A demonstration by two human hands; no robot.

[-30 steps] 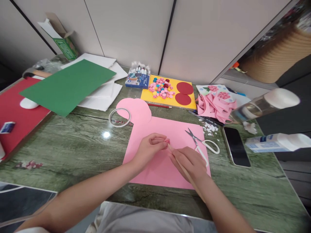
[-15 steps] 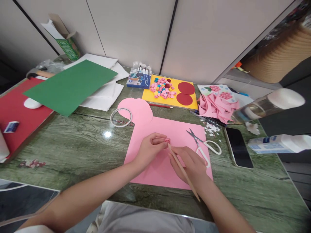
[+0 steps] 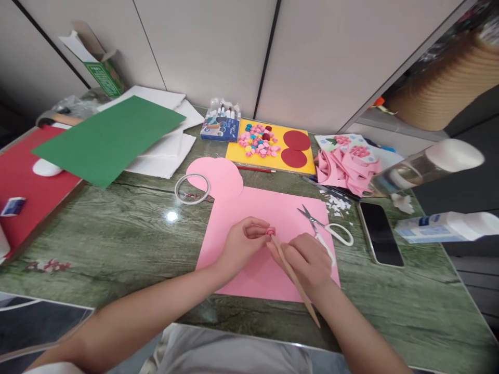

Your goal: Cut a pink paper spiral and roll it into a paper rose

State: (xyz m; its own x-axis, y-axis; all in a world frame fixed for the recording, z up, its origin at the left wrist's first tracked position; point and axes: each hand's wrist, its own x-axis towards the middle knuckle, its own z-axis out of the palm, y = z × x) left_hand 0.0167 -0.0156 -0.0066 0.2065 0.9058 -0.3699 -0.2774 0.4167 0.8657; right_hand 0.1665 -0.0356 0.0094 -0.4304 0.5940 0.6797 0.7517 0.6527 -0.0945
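Between the fingertips of my left hand [image 3: 246,241] is a small pink paper roll [image 3: 271,230], pinched. My right hand [image 3: 306,262] grips a thin wooden stick [image 3: 298,285], whose upper tip meets the roll while its other end slants down toward the table's front edge. Both hands are over a pink paper sheet [image 3: 230,218]. Just right of my right hand, white-handled scissors [image 3: 322,224] lie with blades slightly apart, one handle loop partly hidden. Pink paper circles [image 3: 222,179] overlap the sheet's upper left, with a tape roll [image 3: 192,188] resting on their edge.
Behind, a yellow sheet [image 3: 284,166] bears colourful paper rolls [image 3: 259,140] and two red circles [image 3: 294,158]. Pink paper strips [image 3: 346,171], white scraps [image 3: 338,203], a phone [image 3: 381,234] and bottles [image 3: 444,227] stand or lie right. Green card [image 3: 113,137] and red card [image 3: 42,192] are left.
The camera view has shifted slightly. My right hand's fingers have curled more around the stick, and the stick has tilted a little. My left hand still pinches the pink roll.
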